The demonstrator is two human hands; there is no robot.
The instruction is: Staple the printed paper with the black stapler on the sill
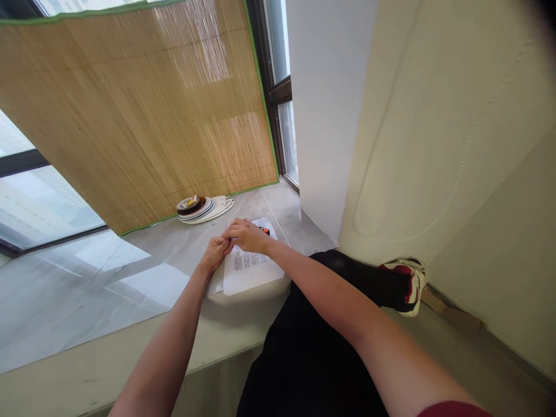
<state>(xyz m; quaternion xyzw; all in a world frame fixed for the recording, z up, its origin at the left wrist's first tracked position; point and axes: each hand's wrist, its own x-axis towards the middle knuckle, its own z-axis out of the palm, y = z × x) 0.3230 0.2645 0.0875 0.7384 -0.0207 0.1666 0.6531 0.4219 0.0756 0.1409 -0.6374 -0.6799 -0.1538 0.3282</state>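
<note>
My left hand [215, 253] and my right hand [247, 235] meet above the left edge of a printed sheet of paper [249, 281]. The fingers of both are closed and bent towards each other, touching at the tips. Whatever is between them is too small or too hidden to name. Beside my right wrist a small orange and black object [264, 231] lies on the paper, partly covered by the hand. The sheet rests on the grey marble windowsill [174, 246], its near edge reaching over the sill's front.
A stack of plates [195, 209] stands on the sill behind my hands. A bamboo blind [143, 110] with green edging hangs at the window. White wall [330, 116] rises to the right. My leg and shoe [414, 286] are at the sill's right end.
</note>
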